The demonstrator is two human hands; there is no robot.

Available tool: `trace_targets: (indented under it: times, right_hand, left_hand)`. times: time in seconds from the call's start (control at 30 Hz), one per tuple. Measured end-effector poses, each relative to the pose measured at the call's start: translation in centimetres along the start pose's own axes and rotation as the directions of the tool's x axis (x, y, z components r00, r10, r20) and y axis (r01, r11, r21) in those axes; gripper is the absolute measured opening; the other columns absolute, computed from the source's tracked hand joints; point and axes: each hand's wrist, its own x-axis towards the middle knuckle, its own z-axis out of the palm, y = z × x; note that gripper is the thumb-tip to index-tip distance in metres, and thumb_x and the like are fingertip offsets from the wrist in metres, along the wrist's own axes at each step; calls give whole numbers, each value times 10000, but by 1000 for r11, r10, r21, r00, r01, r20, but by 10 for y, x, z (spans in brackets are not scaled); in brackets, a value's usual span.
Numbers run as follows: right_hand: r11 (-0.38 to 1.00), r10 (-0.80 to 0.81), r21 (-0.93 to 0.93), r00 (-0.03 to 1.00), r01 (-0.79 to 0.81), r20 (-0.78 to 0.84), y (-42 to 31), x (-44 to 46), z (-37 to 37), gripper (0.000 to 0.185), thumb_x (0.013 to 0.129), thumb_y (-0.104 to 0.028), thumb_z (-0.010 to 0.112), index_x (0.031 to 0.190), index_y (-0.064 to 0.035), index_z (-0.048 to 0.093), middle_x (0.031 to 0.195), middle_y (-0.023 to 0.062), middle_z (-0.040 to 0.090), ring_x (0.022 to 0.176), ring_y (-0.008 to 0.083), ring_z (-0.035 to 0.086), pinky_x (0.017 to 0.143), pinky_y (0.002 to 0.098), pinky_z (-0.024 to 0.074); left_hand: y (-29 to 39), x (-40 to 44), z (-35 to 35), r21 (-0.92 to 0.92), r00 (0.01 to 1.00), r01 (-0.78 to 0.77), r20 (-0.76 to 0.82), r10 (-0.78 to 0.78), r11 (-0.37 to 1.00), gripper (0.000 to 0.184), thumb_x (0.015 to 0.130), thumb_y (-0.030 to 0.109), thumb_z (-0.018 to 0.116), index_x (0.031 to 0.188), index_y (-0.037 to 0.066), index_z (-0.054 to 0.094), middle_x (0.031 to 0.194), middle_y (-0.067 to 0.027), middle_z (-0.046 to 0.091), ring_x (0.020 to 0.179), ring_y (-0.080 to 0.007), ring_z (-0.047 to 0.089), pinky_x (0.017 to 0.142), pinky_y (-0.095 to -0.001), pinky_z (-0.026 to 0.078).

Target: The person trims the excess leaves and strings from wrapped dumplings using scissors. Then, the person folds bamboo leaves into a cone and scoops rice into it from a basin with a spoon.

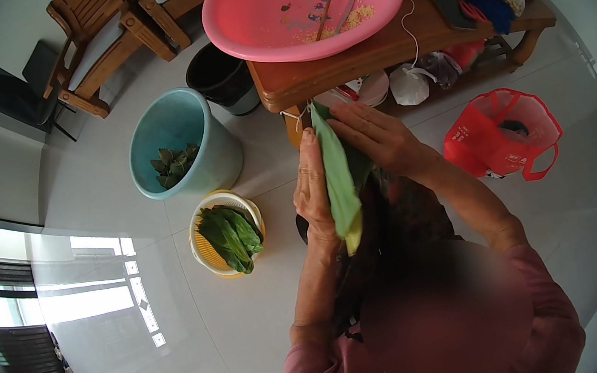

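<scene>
Between my two palms, a long green leaf (339, 173) stands on edge in front of my lap, with a yellowish tip at its lower end. My left hand (311, 188) lies along its left side, fingers straight and held together. From the right, my right hand (382, 138) presses its extended fingers against the leaf's upper part. Both hands hold the leaf; its far side is partly hidden by my right hand. A white string (295, 115) hangs at the table corner just beyond my fingertips.
A pink basin (230, 24) with yellow grains and two thin sticks stands on the wooden table (284, 82). To the left are a blue bucket (220, 148) of leaf-wrapped bundles, a black bucket (220, 75) and a basket (205, 254) of leaves. A red bag (471, 135) stands right.
</scene>
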Motion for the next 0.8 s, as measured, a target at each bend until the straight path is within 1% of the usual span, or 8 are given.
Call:
trace_targets:
  times: [0.03,0.1,0.2,0.3,0.5,0.6,0.7,0.8]
  right_hand:
    - [1000,-13,4,1000,13,14,1,-1,1,382,802,-63,478,1167,46,512,1233,194,499,1152,301,496,972,392,413]
    - [999,-41,10,998,41,41,4,-1,3,396,801,-64,476,1179,54,496,1250,205,479,1168,306,481,979,396,405]
    - [999,-45,5,996,45,80,3,-1,4,402,804,-71,473,1178,73,479,1266,223,456,1183,315,465,991,402,391]
    - [998,-59,-31,990,63,125,3,-2,7,419,796,-89,480,1177,84,470,1254,231,461,1174,322,471,991,407,388]
    - [964,-192,-135,953,227,236,7,3,5,402,765,-129,500,1108,80,525,1225,216,484,1139,302,498,974,415,396]
    - [959,-242,-106,955,262,170,10,5,1,360,733,-95,534,1049,78,550,1149,200,519,1100,303,518,930,397,436]
    - [975,-202,89,979,202,-1,10,-2,6,339,693,-44,569,1011,73,552,1051,180,539,1054,317,533,864,377,482]
    - [980,-167,97,984,172,-55,5,-3,1,351,665,-9,606,1001,71,542,975,161,537,952,323,564,796,359,516]
  left_hand:
    - [-2,0,-1,5,999,-26,19,26,1000,393,822,41,556,1192,-70,489,1179,-230,539,1100,-321,539,888,-373,479]
    - [-4,1,-4,28,994,-79,82,77,996,447,769,38,615,1182,-77,490,1191,-251,520,1128,-343,512,933,-383,450]
    - [-8,-4,-3,30,991,-113,80,111,993,454,763,41,624,1183,-73,491,1199,-249,515,1139,-341,503,936,-389,448]
    - [-7,-7,-6,26,988,-104,117,101,994,460,756,31,620,1186,-69,491,1217,-238,506,1157,-339,489,952,-397,433]
    - [-11,-8,-14,-8,956,-148,253,145,989,477,733,21,616,1193,-41,503,1244,-208,496,1184,-336,465,980,-413,402]
    - [-15,-12,-14,-11,957,-142,255,140,990,472,733,12,610,1192,-31,509,1237,-207,502,1172,-337,477,967,-413,416]
    - [-9,-10,-14,-27,958,-140,250,143,990,464,730,-4,600,1185,-37,512,1228,-208,508,1162,-340,485,959,-411,424]
    - [-3,-12,-14,-60,972,-75,220,86,995,457,729,-9,596,1178,-40,515,1220,-211,512,1153,-343,492,951,-412,432]
